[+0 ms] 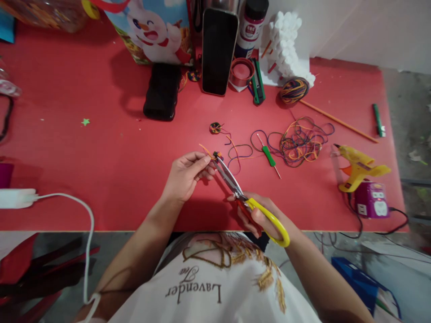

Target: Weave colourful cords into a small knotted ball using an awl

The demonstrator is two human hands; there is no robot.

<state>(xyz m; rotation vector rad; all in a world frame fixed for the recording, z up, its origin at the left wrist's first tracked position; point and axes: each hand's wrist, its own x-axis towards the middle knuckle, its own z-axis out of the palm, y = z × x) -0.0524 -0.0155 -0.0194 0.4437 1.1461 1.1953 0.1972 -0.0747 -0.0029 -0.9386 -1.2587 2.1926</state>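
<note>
My left hand (192, 174) pinches a small crocheted piece (218, 155) of multicoloured yarn, and an orange yarn end sticks up past the fingertips. Scissors (266, 220) with yellow and red handles are gripped in my right hand (257, 213). Their blades point up and left, with the tips at the crocheted piece; whether yarn lies between them is too small to tell. Just above lies a round crocheted disc (215, 128) with a loose tail. To the right, a green-handled crochet hook (268, 156) rests beside a loose tangle of yarn (303, 142).
A ball of yarn (294, 90), an orange stick (340, 121) and a green box cutter (257, 83) lie toward the back. A phone (220, 51) stands upright near a black case (162, 92). At right is a yellow glue gun (360, 168) by a purple power block (372, 199). A white cable (89, 242) hangs over the left front edge.
</note>
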